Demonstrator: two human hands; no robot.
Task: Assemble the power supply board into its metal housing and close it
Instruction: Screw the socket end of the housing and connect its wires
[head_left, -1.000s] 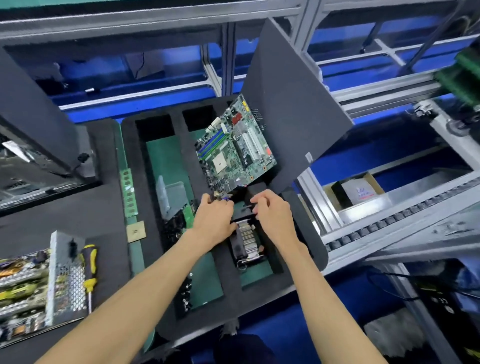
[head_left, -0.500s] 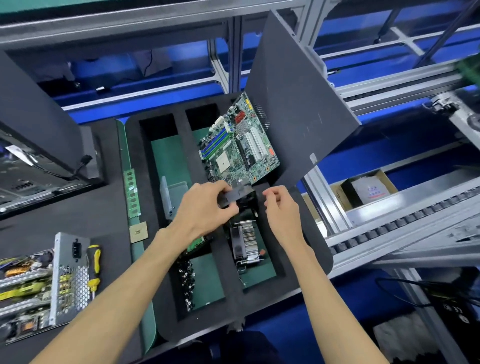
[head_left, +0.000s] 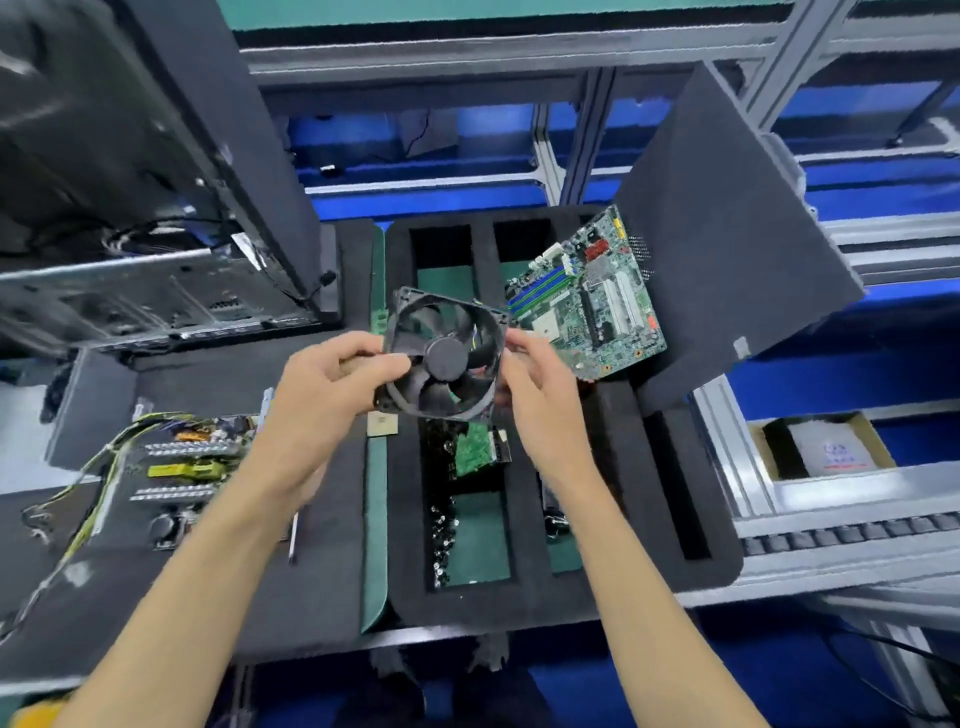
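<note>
Both hands hold a black square cooling fan (head_left: 447, 358) up in front of me, above the foam tray. My left hand (head_left: 337, 376) grips its left edge, thumb across the frame. My right hand (head_left: 535, 384) pinches its right edge. The power supply board (head_left: 176, 467), with yellow parts, heat sinks and loose wires, lies in its metal housing (head_left: 106, 499) at the lower left, partly hidden by my left forearm.
A black foam tray (head_left: 524, 587) with slots holds a motherboard (head_left: 592, 296), a small green card (head_left: 472, 449) and screws. A foam lid (head_left: 727, 234) stands tilted at the right. An open computer case (head_left: 130, 291) is at the left, a conveyor (head_left: 841, 530) at the right.
The fan has been lifted out of the tray slot and raised, turned face-on toward me. Both hands rose with it; the view shifted right and the heat sink is hidden.
</note>
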